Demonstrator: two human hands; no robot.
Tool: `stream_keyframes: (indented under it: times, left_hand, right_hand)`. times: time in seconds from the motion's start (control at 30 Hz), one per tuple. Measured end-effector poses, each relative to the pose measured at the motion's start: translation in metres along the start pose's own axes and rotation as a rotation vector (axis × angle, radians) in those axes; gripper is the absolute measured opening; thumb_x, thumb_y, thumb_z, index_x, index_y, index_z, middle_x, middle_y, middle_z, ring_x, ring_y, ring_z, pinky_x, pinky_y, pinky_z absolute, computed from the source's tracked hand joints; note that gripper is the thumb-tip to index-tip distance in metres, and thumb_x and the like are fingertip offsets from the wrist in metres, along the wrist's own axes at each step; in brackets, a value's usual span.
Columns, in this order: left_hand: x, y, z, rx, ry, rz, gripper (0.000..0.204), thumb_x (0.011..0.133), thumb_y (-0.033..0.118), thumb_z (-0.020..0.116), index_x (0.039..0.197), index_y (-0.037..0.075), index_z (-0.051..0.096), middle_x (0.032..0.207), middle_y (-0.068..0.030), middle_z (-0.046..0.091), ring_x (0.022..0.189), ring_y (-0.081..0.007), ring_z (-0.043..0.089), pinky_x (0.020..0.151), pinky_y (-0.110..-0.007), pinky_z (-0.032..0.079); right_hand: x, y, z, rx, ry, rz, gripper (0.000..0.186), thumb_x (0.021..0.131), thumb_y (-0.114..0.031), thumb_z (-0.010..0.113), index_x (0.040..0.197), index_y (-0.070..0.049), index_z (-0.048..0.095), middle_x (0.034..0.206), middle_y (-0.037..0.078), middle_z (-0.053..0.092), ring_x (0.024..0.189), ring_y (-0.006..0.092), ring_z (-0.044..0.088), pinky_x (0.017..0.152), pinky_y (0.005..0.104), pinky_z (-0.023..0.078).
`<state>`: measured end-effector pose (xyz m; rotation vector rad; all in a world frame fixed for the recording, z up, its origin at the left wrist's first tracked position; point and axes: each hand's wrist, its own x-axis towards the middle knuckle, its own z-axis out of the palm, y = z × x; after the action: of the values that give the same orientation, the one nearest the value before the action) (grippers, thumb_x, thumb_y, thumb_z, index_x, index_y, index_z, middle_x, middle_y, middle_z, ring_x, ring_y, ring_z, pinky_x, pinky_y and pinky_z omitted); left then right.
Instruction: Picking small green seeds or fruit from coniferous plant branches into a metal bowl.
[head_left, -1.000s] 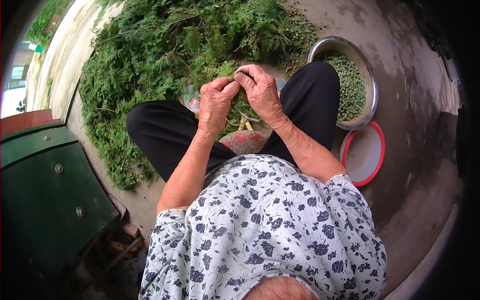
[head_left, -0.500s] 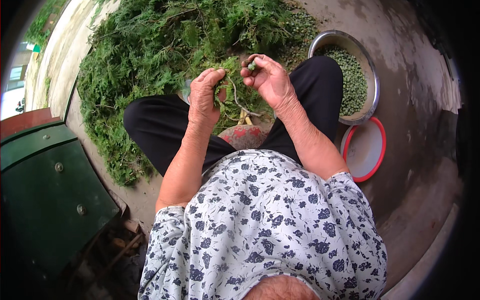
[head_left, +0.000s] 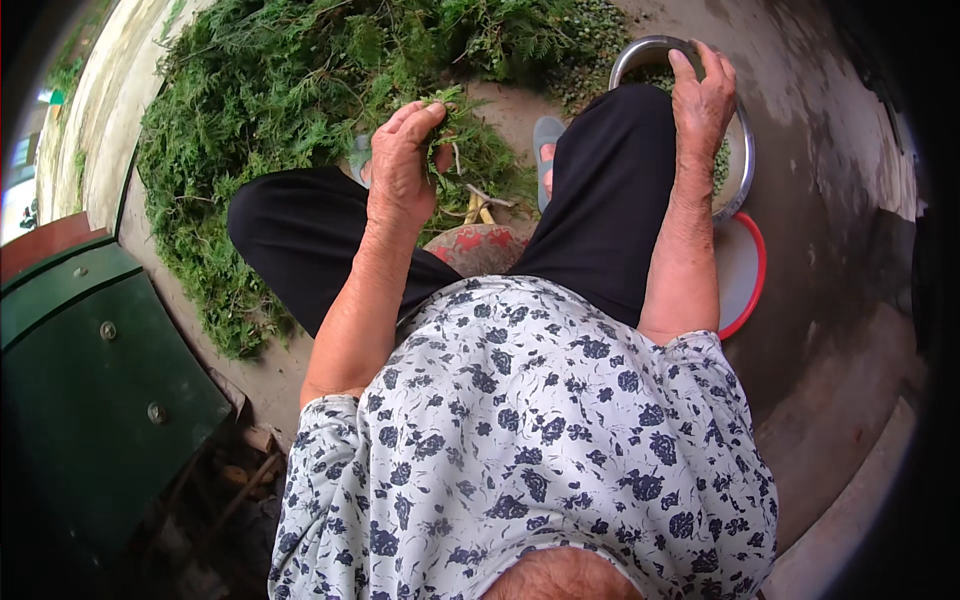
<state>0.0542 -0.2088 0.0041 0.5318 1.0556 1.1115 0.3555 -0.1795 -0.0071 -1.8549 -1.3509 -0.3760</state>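
My left hand point(head_left: 405, 160) is closed on a green conifer sprig point(head_left: 445, 125), with a pale twig hanging beside it, above my lap. My right hand point(head_left: 703, 100) is raised over the steel bowl point(head_left: 747, 170) of small green berries at my right, its fingers loosely curved and apart, with nothing visible in them. My hand and right knee hide much of the bowl. A large heap of conifer branches point(head_left: 260, 90) lies in front and to my left, with loose berries point(head_left: 590, 60) at its right edge.
A white basin point(head_left: 750, 305) with a red rim stands below the bowl. A red-patterned round surface point(head_left: 475, 255) shows between my knees point(head_left: 610, 170), near my grey slippers point(head_left: 547, 130). A green metal panel point(head_left: 100, 400) stands at left, with wood scraps point(head_left: 250, 440) beside it.
My hands were together, then parted with a green berry cluster in my right fingers. My right hand moved right to the bowl, that cluster no longer visible; my left moved forward with the sprig.
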Motion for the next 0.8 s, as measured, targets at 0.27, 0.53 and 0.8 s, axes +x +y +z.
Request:
stream_keyframes:
  times: [0.27, 0.53, 0.8]
  left_hand:
    - [-0.025, -0.009, 0.017, 0.136, -0.132, 0.063, 0.005, 0.081, 0.011, 0.058, 0.08, 0.006, 0.059, 0.071, 0.003, 0.055, 0.059, -0.0034, 0.048, 0.048, -0.018, 0.037]
    - [-0.042, -0.028, 0.033, 0.806, -0.469, 0.617, 0.012, 0.079, 0.009, 0.058, 0.084, -0.001, 0.06, 0.065, -0.0071, 0.057, 0.06, -0.0157, 0.053, 0.06, -0.027, 0.043]
    - [-0.055, -0.041, 0.044, 0.881, -0.71, 0.641, 0.026, 0.082, 0.023, 0.06, 0.094, 0.0, 0.059, 0.078, -0.0128, 0.061, 0.075, -0.0272, 0.06, 0.075, -0.035, 0.043]
  right_hand:
    - [-0.108, -0.104, 0.066, 0.598, -0.748, 0.432, 0.027, 0.073, -0.017, 0.06, 0.093, 0.0, 0.062, 0.089, 0.019, 0.063, 0.08, 0.0284, 0.062, 0.07, 0.0362, 0.047]
    - [-0.23, -0.086, 0.055, 1.998, -0.596, 1.134, 0.045, 0.086, -0.043, 0.044, 0.114, -0.007, 0.042, 0.105, 0.013, 0.046, 0.092, 0.0258, 0.048, 0.077, 0.0394, 0.043]
    - [-0.189, -0.099, 0.075, 1.456, -1.058, 1.198, 0.03, 0.076, -0.029, 0.067, 0.065, -0.006, 0.05, 0.062, 0.007, 0.059, 0.049, 0.0121, 0.053, 0.041, 0.0286, 0.041]
